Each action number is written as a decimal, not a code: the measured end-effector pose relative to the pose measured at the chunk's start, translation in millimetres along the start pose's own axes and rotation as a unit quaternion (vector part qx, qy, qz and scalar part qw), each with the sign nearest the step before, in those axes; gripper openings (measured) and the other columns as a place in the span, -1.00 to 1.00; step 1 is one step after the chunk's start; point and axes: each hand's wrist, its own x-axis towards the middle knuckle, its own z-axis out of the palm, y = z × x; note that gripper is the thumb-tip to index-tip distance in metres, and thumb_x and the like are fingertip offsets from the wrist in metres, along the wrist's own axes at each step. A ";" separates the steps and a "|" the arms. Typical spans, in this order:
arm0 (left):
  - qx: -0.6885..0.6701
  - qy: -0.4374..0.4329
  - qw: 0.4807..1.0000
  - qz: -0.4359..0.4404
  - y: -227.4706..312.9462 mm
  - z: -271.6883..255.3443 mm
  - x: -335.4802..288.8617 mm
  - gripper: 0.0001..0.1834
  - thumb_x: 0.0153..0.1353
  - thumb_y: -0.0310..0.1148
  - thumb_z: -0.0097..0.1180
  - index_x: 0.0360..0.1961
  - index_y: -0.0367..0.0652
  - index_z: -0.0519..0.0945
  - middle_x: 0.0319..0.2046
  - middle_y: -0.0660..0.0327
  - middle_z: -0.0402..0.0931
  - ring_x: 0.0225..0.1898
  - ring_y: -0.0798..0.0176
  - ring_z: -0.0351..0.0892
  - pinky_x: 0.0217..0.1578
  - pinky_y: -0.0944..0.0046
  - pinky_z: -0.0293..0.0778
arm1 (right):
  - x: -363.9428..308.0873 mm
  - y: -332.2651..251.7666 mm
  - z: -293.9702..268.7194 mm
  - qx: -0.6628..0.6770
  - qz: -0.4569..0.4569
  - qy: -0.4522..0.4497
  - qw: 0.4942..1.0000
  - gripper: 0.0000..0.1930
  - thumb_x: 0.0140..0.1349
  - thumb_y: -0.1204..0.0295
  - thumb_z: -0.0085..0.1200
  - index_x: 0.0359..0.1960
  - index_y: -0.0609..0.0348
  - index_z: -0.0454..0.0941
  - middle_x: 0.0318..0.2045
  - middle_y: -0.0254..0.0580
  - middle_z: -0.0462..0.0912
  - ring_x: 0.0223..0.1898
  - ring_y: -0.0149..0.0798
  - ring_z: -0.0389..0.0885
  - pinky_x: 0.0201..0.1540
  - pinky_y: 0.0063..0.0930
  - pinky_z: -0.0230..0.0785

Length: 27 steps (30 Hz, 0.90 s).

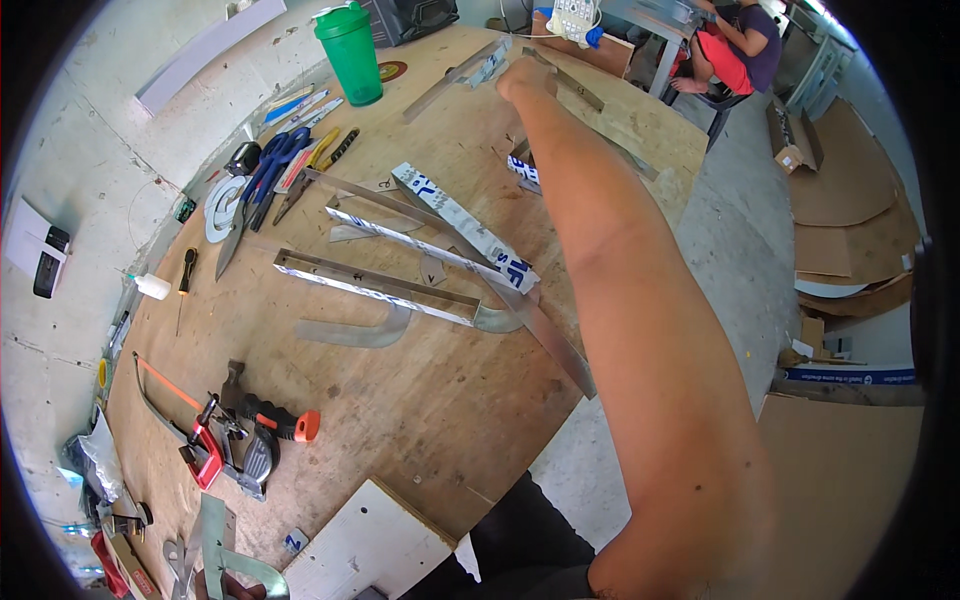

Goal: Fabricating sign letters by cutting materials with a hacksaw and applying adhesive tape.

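Observation:
My right arm stretches across to the far end of the wooden workbench [400, 400]. There my right hand [527, 80] is curled beside a dark metal strip [575, 85] and a film-covered metal piece [488, 68]; what its fingers hold, if anything, is hidden. At the lower left edge, partly cut off, my left hand [236, 588] grips a flat grey hooked metal piece [212, 535]. Mid-bench lie a narrow open metal channel [375, 288], a film-wrapped metal bar [460, 222], a long metal strip [555, 350] and a flat J-shaped metal piece [365, 328].
A hacksaw [208, 450] and a hammer [265, 412] lie at the left, with scissors [262, 175], pliers [293, 195] and a screwdriver [187, 268] farther back. A green tumbler [350, 55] stands by the wall. Cardboard [850, 190] leans at the right; another person [740, 45] sits beyond.

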 end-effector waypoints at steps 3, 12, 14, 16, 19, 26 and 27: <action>0.006 -0.004 1.000 -0.001 -1.6 -5.7 1.0 -0.44 0.21 -0.31 0.30 0.19 -0.30 0.44 -0.24 0.16 0.53 -0.22 0.26 0.56 -0.09 0.14 0.63 | -4.7 -12.1 -1.4 -0.005 -0.013 -0.017 1.000 -0.49 0.24 0.21 0.15 0.19 0.17 0.58 0.20 -0.01 0.60 0.18 0.14 0.60 0.17 -0.21 0.51; -0.009 0.001 1.000 -0.002 -4.3 -8.7 0.0 -0.43 0.21 -0.31 0.31 0.19 -0.33 0.44 -0.24 0.14 0.52 -0.23 0.25 0.56 -0.07 0.14 0.62 | -57.9 -17.6 -15.9 -0.087 -0.240 -0.089 0.963 -0.47 0.24 -0.01 0.11 0.01 0.19 0.69 0.07 0.06 0.68 0.08 0.04 0.67 0.14 -0.20 0.48; -0.009 -0.012 1.000 0.000 -5.0 -7.4 0.8 -0.43 0.21 -0.30 0.31 0.18 -0.33 0.44 -0.24 0.14 0.52 -0.24 0.26 0.56 -0.07 0.14 0.62 | -69.7 -21.6 -4.0 -0.102 -0.303 -0.172 0.932 -0.48 0.25 -0.02 0.12 -0.06 0.21 0.71 -0.01 0.06 0.72 0.03 0.07 0.69 0.11 -0.19 0.51; -0.008 -0.017 1.000 0.002 -3.6 -5.5 0.1 -0.44 0.21 -0.30 0.30 0.18 -0.33 0.44 -0.24 0.15 0.51 -0.24 0.26 0.56 -0.07 0.14 0.62 | -75.7 -21.8 7.9 -0.102 -0.289 -0.153 0.939 -0.50 0.25 -0.01 0.13 -0.07 0.20 0.71 -0.03 0.07 0.72 0.01 0.08 0.70 0.10 -0.18 0.52; -0.002 -0.017 1.000 0.008 -0.3 -3.5 -5.0 -0.45 0.21 -0.31 0.30 0.16 -0.33 0.45 -0.25 0.15 0.51 -0.25 0.27 0.55 -0.07 0.14 0.62 | -79.8 -25.2 14.2 -0.096 -0.270 -0.120 0.951 -0.52 0.25 0.00 0.14 -0.08 0.19 0.71 -0.06 0.07 0.73 -0.02 0.10 0.70 0.08 -0.15 0.53; -0.013 0.020 1.000 -0.001 7.2 -0.6 -16.6 -0.50 0.21 -0.33 0.29 0.13 -0.29 0.47 -0.25 0.16 0.52 -0.27 0.27 0.54 -0.11 0.17 0.61 | -77.8 -48.5 4.3 0.015 -0.275 0.005 0.961 -0.60 0.27 0.08 0.18 -0.10 0.16 0.72 -0.09 0.04 0.73 -0.04 0.08 0.70 0.05 -0.14 0.53; -0.013 0.019 1.000 -0.006 8.5 -2.6 -17.4 -0.50 0.21 -0.33 0.29 0.13 -0.29 0.47 -0.25 0.16 0.52 -0.27 0.27 0.54 -0.11 0.17 0.61 | -76.2 -44.6 -0.5 0.012 -0.272 0.002 0.962 -0.60 0.27 0.08 0.18 -0.10 0.16 0.72 -0.09 0.04 0.73 -0.04 0.08 0.70 0.05 -0.14 0.53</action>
